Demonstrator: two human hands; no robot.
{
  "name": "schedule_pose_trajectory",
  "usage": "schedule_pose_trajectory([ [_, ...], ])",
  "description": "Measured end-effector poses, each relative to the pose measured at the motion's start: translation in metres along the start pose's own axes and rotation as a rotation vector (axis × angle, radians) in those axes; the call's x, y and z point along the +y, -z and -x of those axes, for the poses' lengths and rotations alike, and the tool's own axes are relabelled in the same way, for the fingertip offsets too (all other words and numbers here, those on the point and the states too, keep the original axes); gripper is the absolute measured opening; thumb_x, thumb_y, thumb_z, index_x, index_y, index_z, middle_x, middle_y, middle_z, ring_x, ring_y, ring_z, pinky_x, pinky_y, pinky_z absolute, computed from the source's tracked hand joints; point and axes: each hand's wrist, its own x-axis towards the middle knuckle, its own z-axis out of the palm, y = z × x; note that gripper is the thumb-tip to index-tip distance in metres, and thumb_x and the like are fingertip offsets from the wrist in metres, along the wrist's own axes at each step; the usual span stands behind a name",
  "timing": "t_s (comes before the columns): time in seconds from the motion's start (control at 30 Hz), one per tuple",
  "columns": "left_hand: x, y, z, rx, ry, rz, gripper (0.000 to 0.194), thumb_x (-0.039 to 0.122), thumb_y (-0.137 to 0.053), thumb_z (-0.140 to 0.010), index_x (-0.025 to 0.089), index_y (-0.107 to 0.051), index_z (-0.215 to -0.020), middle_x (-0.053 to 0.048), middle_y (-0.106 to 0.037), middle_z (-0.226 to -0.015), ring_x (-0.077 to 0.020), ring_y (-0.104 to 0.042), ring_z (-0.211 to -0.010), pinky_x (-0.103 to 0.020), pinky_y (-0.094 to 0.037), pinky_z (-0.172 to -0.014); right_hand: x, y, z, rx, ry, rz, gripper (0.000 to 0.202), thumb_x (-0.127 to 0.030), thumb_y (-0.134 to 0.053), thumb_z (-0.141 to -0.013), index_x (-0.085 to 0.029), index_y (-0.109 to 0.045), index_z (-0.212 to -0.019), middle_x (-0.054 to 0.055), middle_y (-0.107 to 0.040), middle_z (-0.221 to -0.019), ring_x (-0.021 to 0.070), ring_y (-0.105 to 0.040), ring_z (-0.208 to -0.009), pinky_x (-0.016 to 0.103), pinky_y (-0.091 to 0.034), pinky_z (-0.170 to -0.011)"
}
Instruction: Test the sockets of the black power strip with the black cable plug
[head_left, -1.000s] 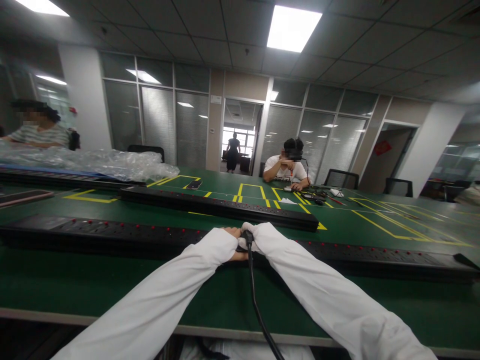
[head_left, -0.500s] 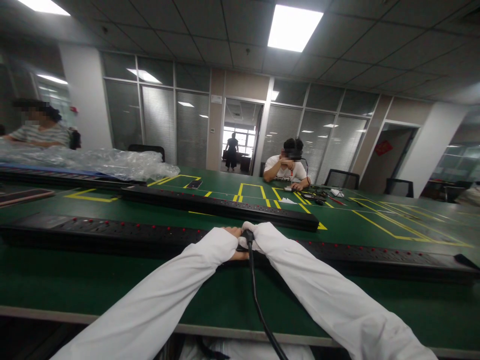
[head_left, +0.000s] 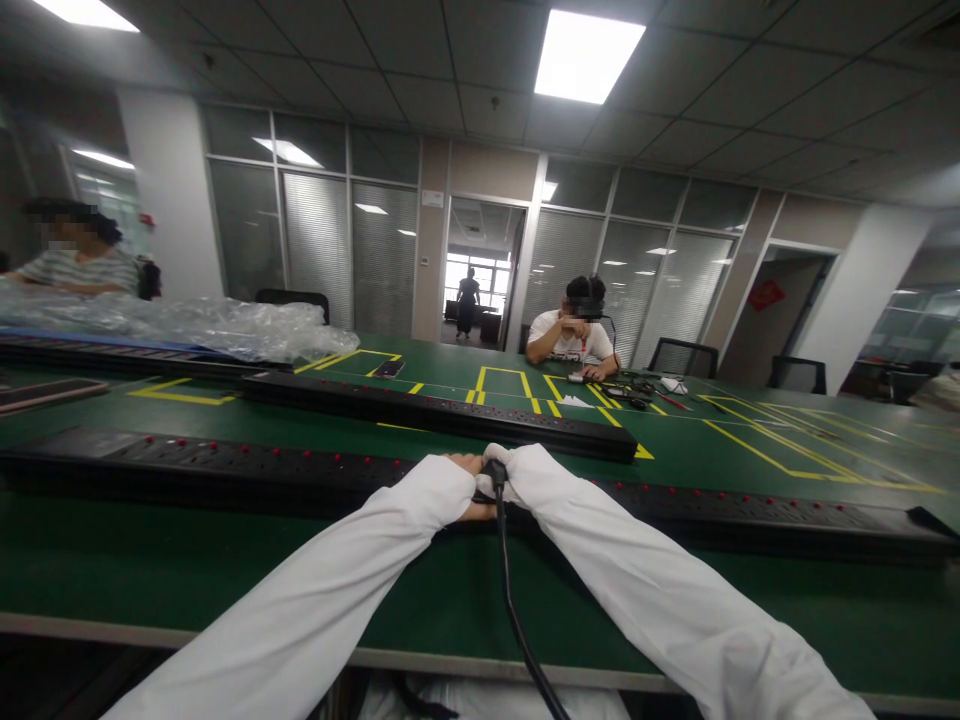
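A long black power strip (head_left: 225,470) with a row of red dots lies across the table in front of me. At its middle, my left hand (head_left: 471,464) wraps round the strip, some fingers on its top and part of the hand along its near side. Close beside it, my right hand (head_left: 511,490), in a white glove, grips a black plug (head_left: 495,470) against the strip's top. From the plug a black cable (head_left: 508,590) runs down towards me over the table edge. The plug's front end and most of my fingers are hidden by the sleeves and hands.
A second black power strip (head_left: 442,412) lies behind the first one on the green table (head_left: 247,580). Clear plastic wrap (head_left: 247,325) covers things at the back left. A phone (head_left: 388,369) lies on the far side. Opposite sits a person (head_left: 574,335) near tangled black cables (head_left: 637,390).
My hands, the plug and the strip have not visibly moved. The distant person in the doorway has shifted slightly.
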Motion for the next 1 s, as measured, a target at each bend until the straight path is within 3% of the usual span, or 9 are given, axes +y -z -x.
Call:
schedule_pose_trajectory([
  [0.37, -0.003, -0.003, 0.000, 0.002, -0.026, 0.019, 0.067, 0.067, -0.043, -0.058, 0.018, -0.046, -0.103, -0.008, -0.057, -0.091, -0.0272, -0.054, -0.084, -0.037, -0.043, -0.070, 0.002, -0.001, 0.001, -0.008, 0.019, -0.033, 0.039, -0.050, -0.038, -0.075, -0.018, -0.049, -0.094, -0.001, -0.050, -0.064, 0.0045, -0.038, -0.053, 0.018, -0.022, -0.053],
  [0.6, -0.002, -0.003, -0.002, 0.017, -0.016, -0.011, 0.068, 0.069, -0.043, -0.056, 0.017, -0.047, -0.099, -0.009, -0.058, -0.090, -0.0270, -0.055, -0.082, -0.037, -0.044, -0.069, 0.002, -0.003, 0.000, 0.040, 0.042, -0.049, 0.043, -0.054, -0.048, -0.066, -0.022, -0.050, -0.094, -0.001, -0.050, -0.065, 0.0065, -0.040, -0.056, 0.019, -0.023, -0.054],
  [0.8, -0.001, 0.001, -0.001, -0.015, -0.013, -0.007, 0.067, 0.069, -0.041, -0.057, 0.017, -0.048, -0.099, -0.008, -0.058, -0.090, -0.0270, -0.055, -0.082, -0.037, -0.043, -0.069, 0.006, -0.008, -0.004, 0.051, 0.008, -0.095, 0.036, -0.051, -0.042, -0.072, -0.021, -0.051, -0.091, -0.002, -0.047, -0.057, 0.0047, -0.036, -0.048, 0.018, -0.024, -0.050],
  [1.0, -0.001, -0.001, 0.001, 0.026, -0.025, -0.014, 0.066, 0.068, -0.042, -0.058, 0.016, -0.048, -0.099, -0.008, -0.057, -0.089, -0.0267, -0.055, -0.081, -0.037, -0.043, -0.069, 0.007, -0.013, -0.006, 0.074, 0.045, -0.092, 0.038, -0.052, -0.046, -0.067, -0.022, -0.051, -0.089, -0.003, -0.048, -0.060, 0.0043, -0.037, -0.050, 0.017, -0.025, -0.052],
])
